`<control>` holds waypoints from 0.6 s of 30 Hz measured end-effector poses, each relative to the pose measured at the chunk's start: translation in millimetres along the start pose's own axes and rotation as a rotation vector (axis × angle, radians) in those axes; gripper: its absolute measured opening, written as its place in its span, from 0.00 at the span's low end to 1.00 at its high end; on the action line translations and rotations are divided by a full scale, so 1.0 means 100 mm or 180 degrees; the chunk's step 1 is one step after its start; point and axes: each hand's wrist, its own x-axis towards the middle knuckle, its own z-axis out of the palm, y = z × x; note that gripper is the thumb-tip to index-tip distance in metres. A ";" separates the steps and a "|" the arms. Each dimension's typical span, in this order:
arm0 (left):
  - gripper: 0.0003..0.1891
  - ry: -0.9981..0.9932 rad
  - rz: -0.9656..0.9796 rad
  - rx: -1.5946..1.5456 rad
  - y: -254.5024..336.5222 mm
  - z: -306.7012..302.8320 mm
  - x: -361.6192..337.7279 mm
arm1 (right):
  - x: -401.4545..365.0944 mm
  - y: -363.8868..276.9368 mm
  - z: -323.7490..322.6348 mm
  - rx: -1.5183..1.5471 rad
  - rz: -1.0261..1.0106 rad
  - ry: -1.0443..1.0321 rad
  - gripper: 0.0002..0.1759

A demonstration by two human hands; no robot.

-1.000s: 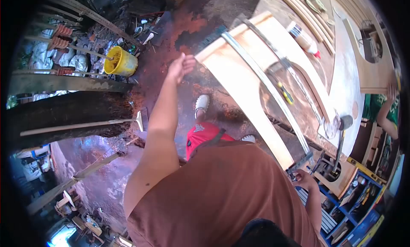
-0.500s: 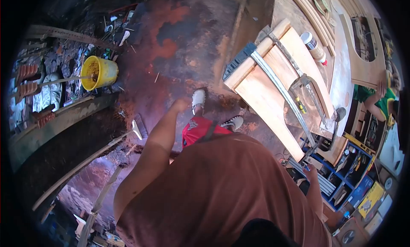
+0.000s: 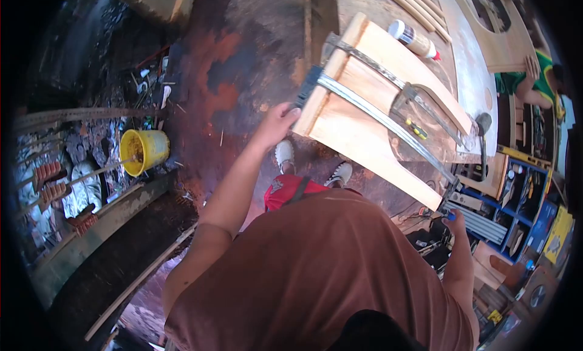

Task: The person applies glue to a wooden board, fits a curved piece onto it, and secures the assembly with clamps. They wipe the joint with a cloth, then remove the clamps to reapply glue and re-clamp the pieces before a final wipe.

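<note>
The right hand [image 3: 456,223] holds a long silver metal clamp [image 3: 381,118]. I can't tell if the left hand [image 3: 276,126] grips it.

Reddish patches [image 3: 221,99] mark the dark floor [image 3: 267,29] beside a worktable [image 3: 357,2].

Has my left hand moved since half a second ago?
Yes: judged against the clamped wooden panel, your left hand has moved toward it, now close beside its near corner.
</note>
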 end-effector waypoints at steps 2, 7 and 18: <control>0.21 0.0517 0.0208 0.0637 -0.32 0.02 0.11 | 0.09 0.17 0.13 0.0061 -0.0223 -0.0031 0.33; 0.18 0.1389 0.0312 0.0460 -0.26 0.31 0.02 | 0.32 0.28 0.03 0.0382 -0.0458 -0.0824 0.26; 0.20 0.1442 -0.0273 -0.0602 -0.15 0.30 -0.02 | 0.76 0.35 -0.06 0.0508 -0.1201 -0.2933 0.14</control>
